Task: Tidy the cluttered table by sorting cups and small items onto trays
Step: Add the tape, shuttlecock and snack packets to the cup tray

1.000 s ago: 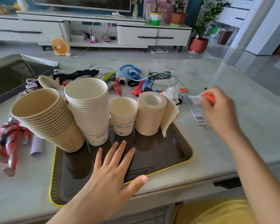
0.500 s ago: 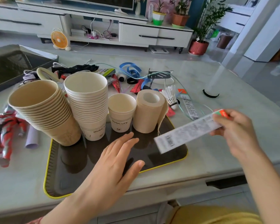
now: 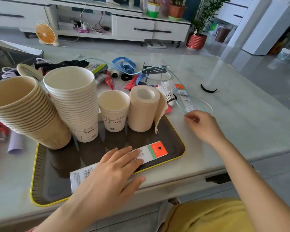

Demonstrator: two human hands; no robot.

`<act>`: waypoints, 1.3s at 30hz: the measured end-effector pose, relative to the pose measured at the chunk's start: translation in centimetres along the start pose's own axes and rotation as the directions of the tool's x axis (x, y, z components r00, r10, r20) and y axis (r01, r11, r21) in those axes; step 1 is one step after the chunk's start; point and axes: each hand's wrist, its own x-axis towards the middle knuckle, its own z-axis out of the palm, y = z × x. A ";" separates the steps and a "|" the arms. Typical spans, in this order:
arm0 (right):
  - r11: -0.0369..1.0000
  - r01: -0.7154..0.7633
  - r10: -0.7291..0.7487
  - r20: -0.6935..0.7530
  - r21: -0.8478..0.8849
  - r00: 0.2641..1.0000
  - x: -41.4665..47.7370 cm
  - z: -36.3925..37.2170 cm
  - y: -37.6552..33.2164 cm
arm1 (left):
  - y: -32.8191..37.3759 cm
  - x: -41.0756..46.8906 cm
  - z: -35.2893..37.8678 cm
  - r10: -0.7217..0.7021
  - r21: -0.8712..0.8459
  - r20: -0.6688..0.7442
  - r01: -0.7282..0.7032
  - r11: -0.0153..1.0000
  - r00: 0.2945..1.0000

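Card (image 3: 157, 150) (thin, light, bendy) pinned flat on tray (image 3: 34, 164) by left hand (image 3: 110, 174), fingers straight; best pinched at edge. Right hand (image 3: 203, 126) grip curled by tubing (image 3: 180, 105), hold unclear.

Far beyond the fingers (image 3: 131, 154): long white cabinet (image 3: 134, 29) with potted plants (image 3: 176, 10) on top. Beyond and left of the fingers, orange fan (image 3: 45, 33) on pale glossy floor (image 3: 266, 77). Beyond and right, red-potted plant (image 3: 196, 41); bright daylight.

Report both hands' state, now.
Left hand: open, fingers flat, pressing the orange-tipped card on the tray.
Right hand: fingers curled near a second card on the table; cannot tell if it holds anything.
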 end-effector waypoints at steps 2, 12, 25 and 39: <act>1.000 -0.010 0.009 -0.064 -0.027 0.998 1.2 0.4 0.8 | 0.0 -0.1 0.1 -0.003 0.002 -0.004 0.003 1.000 1.000; 0.967 -0.011 -0.043 -0.203 -0.254 0.978 4.5 1.5 0.3 | -0.1 0.2 0.3 0.026 0.066 0.029 -0.028 0.997 0.999; 0.869 -0.438 0.419 -0.130 -0.229 0.899 7.5 1.5 -0.2 | 0.2 0.1 0.4 0.008 0.079 0.061 -0.013 0.997 0.998; 0.872 -0.485 0.475 0.121 0.063 0.871 8.7 0.0 1.2 | 0.1 0.3 0.1 -0.005 0.027 0.074 0.003 1.000 0.997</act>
